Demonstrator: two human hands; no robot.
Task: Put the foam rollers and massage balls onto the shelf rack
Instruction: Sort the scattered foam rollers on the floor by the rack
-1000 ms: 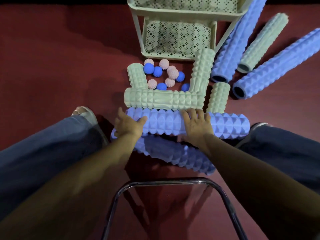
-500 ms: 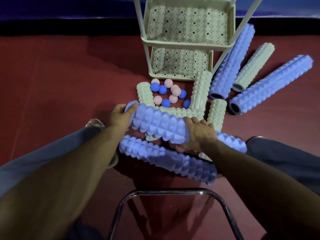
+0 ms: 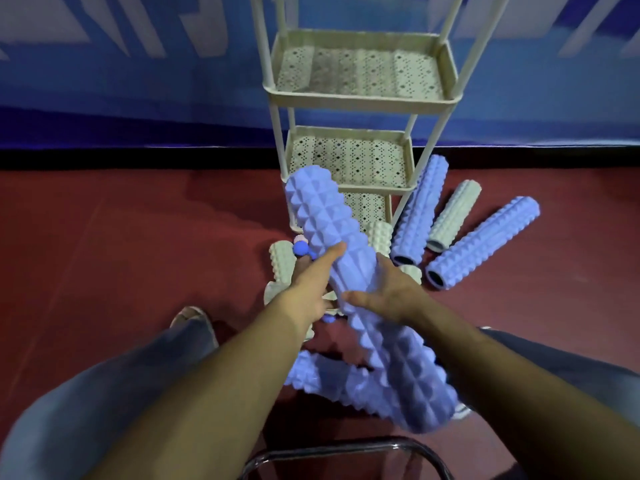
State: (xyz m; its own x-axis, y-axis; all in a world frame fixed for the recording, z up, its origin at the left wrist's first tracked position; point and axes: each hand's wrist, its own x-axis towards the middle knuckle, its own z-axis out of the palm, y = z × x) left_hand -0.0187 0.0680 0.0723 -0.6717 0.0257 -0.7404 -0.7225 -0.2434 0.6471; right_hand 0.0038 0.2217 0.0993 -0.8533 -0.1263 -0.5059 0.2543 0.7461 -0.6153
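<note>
A: I have the long lilac foam roller with the pyramid bumps (image 3: 332, 237) lifted off the floor, in the centre of the frame. Its far end points up toward the cream plastic shelf rack with perforated trays (image 3: 360, 95), and its near end hangs low at the lower right.

B: How do your hands sit on it?

A: My left hand (image 3: 311, 289) lies along the left side of the roller with the fingers stretched out, more pressing than wrapping. My right hand (image 3: 384, 292) holds it from the right side, with the thumb across the front; the other fingers go behind the roller, so how far they curl I cannot tell.

B: Then I think the grip is not so safe. The foam is light but long, so the low end can swing.

A: I agree. I would curl the left fingers around it first, then level the roller before it goes to a tray (the trays look shorter than the roller, so maybe it must lie diagonally or lean against a post).

B: Mind the other things on the floor.

A: Yes. The small spiky blue ball (image 3: 300, 249) and the pale green ridged foam rollers (image 3: 282, 259) lie just under my hands, and more lilac rollers (image 3: 481, 242) lie at the right, beside the rack's foot.
</note>
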